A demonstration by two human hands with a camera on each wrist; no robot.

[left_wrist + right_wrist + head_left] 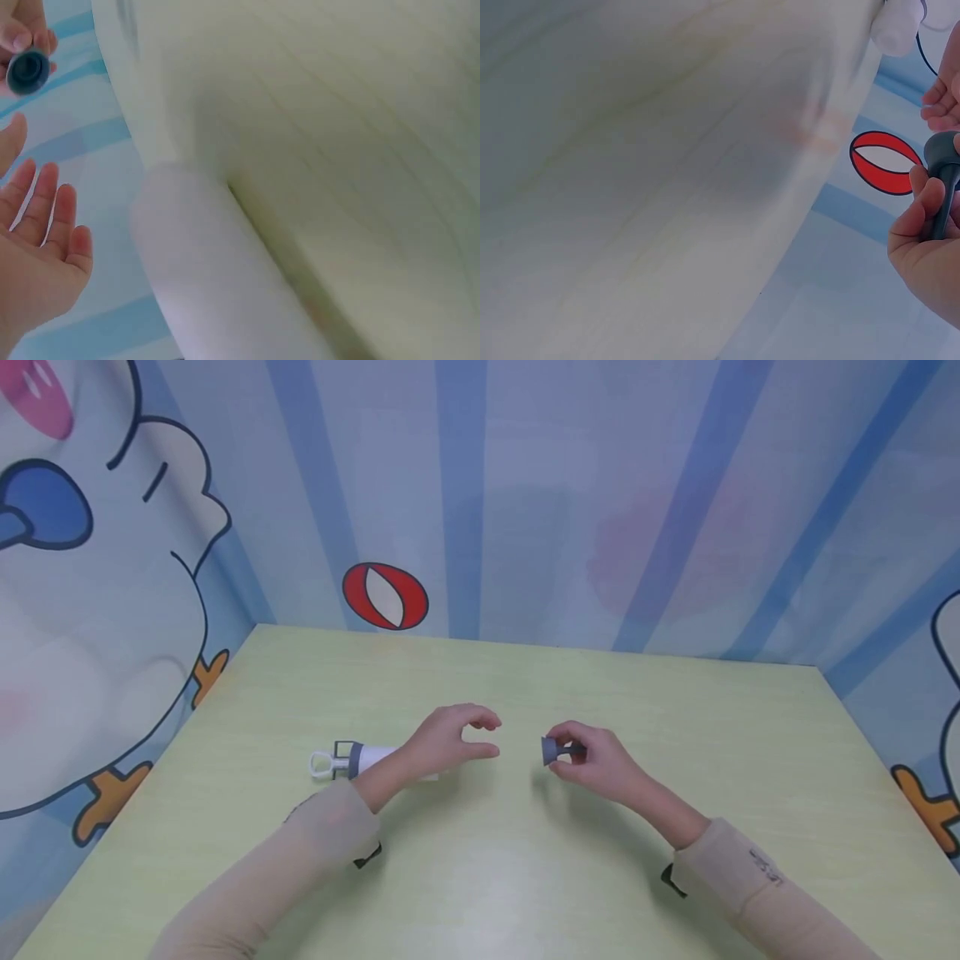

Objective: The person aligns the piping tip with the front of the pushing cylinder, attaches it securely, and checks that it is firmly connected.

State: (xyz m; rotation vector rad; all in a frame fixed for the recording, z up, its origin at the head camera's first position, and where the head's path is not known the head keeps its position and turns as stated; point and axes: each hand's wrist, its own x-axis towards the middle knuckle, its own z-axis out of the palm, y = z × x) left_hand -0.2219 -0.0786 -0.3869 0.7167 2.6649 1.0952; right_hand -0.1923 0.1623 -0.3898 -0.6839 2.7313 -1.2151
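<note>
My right hand [600, 764] pinches a dark grey piece, a flared round cup [550, 751] on a narrow stem, above the table. Its wide end faces left, and the left wrist view looks into the hollow cup [28, 73]. Across from it my left hand [442, 737] is raised with nothing in it, fingers and thumb apart. Partly hidden by that hand and wrist, a white cylinder [373, 757] lies on its side on the table. At its left end are a dark grey collar [355, 761], a squarish grey bracket and a white ring handle [321, 765].
The pale yellow-green table [480, 877] reaches back to a wall hanging [540, 510] with blue stripes and a printed red-and-white ball. Cartoon figures cover the side panels. A dark strap piece [368, 857] shows under the left sleeve, another [672, 881] under the right.
</note>
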